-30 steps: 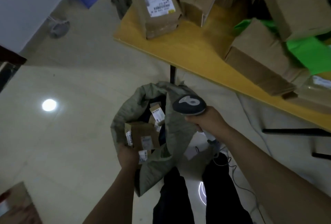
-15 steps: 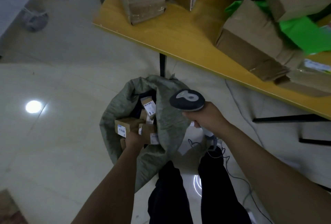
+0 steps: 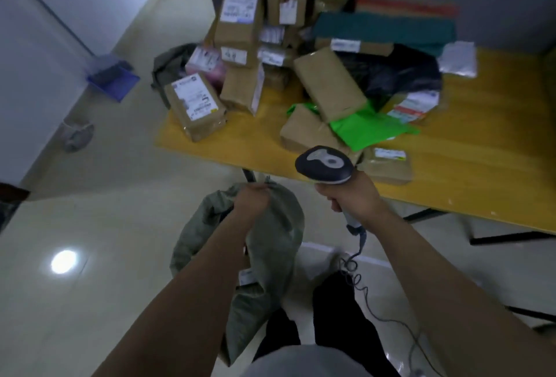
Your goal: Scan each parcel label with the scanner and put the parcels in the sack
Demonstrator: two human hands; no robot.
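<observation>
Sack [image 3: 270, 244], below the desk [image 3: 469, 153] edge: your left hand [image 3: 251, 202] clenches its rim. Scanner [image 3: 325, 164]: grasped in your right hand [image 3: 350, 196]. On the desk: many parcels [image 3: 195, 105] left to scan and bag.

Left hand [image 3: 251, 200] gripping the top edge of a grey-green woven sack [image 3: 270, 244] standing on a pale tiled floor [image 3: 120, 196], right hand [image 3: 350, 196] holding a dark handheld barcode scanner [image 3: 325, 164] with coiled cable [image 3: 355, 274], yellow wooden table [image 3: 466, 172] beyond, heaped with brown cardboard parcels [image 3: 329, 87] and a bright green plastic mailer [image 3: 367, 129].
</observation>
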